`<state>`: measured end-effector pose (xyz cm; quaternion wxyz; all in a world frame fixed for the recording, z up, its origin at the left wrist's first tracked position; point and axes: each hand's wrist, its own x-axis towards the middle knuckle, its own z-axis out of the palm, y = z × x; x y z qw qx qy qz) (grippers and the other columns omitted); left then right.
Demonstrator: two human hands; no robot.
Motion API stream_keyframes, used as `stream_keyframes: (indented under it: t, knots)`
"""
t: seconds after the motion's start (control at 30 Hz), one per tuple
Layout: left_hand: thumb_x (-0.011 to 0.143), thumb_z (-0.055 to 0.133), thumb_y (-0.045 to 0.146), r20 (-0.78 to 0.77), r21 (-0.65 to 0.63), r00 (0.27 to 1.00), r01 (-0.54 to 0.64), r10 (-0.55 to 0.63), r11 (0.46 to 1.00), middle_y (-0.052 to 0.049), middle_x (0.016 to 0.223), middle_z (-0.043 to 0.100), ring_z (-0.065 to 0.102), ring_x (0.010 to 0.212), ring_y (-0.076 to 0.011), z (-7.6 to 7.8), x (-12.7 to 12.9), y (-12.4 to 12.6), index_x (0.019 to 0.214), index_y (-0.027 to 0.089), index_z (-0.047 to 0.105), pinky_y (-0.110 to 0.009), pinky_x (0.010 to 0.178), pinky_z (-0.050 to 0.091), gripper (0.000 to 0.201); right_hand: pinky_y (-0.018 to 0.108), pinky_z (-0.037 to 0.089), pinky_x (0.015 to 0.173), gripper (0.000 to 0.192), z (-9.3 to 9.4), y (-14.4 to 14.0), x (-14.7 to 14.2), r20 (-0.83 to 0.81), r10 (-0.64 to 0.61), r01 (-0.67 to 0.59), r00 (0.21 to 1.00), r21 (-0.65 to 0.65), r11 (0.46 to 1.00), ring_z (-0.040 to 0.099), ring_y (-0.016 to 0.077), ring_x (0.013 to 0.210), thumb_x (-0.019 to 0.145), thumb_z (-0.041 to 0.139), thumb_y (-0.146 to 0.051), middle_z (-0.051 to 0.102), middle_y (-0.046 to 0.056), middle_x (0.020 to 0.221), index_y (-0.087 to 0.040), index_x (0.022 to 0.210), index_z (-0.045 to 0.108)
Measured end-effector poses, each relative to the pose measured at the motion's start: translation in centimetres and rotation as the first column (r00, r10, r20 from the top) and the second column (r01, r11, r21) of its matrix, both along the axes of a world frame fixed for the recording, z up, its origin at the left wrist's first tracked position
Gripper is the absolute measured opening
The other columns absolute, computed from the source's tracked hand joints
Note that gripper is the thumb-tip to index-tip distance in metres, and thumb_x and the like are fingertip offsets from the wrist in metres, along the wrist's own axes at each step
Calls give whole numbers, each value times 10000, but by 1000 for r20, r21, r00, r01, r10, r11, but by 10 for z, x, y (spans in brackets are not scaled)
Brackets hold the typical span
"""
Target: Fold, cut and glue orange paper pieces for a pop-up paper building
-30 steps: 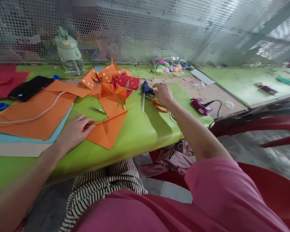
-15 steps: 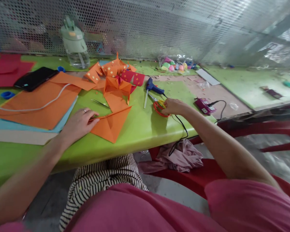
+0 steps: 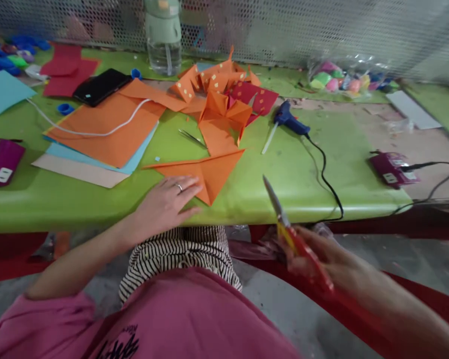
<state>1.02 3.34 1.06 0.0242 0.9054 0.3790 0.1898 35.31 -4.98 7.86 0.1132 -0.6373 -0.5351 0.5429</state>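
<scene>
Since half a second ago the right hand has left the worktop and drawn back toward the body, bringing the scissors along; the glue gun stays where it lay. Right fingers are closed on the red handles, though blur hides the exact grip, and the blades point up and away, tips over the worktop's near edge.

Folded orange paper lies up and to the left of the blade tips, its long edge running left to right, one corner pointing toward the near edge. Left hand rests flat on its near left part, fingers spread and holding nothing, so this hand is the nearer one to the sheet.

Between blades and paper only bare green worktop shows. Tweezers lie just beyond the sheet, then a heap of folded orange and red pieces. Gun's black cord runs down over the edge, right of the blades. Left of the sheet sits a paper stack, with a phone at its far end.
</scene>
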Motion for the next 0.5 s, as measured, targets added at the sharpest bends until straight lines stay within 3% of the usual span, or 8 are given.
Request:
stream_keyframes:
  t: [0.07,0.13,0.3,0.5]
  knots:
    - [995,444,524,-5,34,1000,15,-15,999,-149,1424,586,534,1314,-283,-7,2,-9,1346,122,577,-451,1121,415,550,318,441,494,358,-15,-20,-18,-178,89,-112,980,-124,986,480,169,567,769,676,-632,522,3,696,-304,863,568]
    - [987,444,547,-12,47,1000,16,-15,999,-154,1434,572,519,1323,-293,-10,3,-11,1368,143,571,-471,1132,395,570,315,481,582,416,-26,-32,-32,-194,120,-159,974,-198,967,490,156,631,806,634,-658,517,-3,747,-265,913,552]
    - [956,493,556,-78,14,997,-10,11,1000,-137,1361,578,526,1237,-312,-5,7,-8,1383,273,583,-512,1075,405,520,307,500,650,652,-32,-40,-47,-200,160,-189,967,-134,973,474,152,716,755,529,-843,542,26,858,-219,943,534]
    - [956,466,579,-79,12,995,-59,59,998,-115,1311,566,516,1151,-296,-3,16,-12,1368,306,593,-512,1038,401,510,290,459,619,668,-33,-43,-59,-240,165,-193,957,-99,976,452,146,713,784,462,-861,515,21,831,-213,929,530]
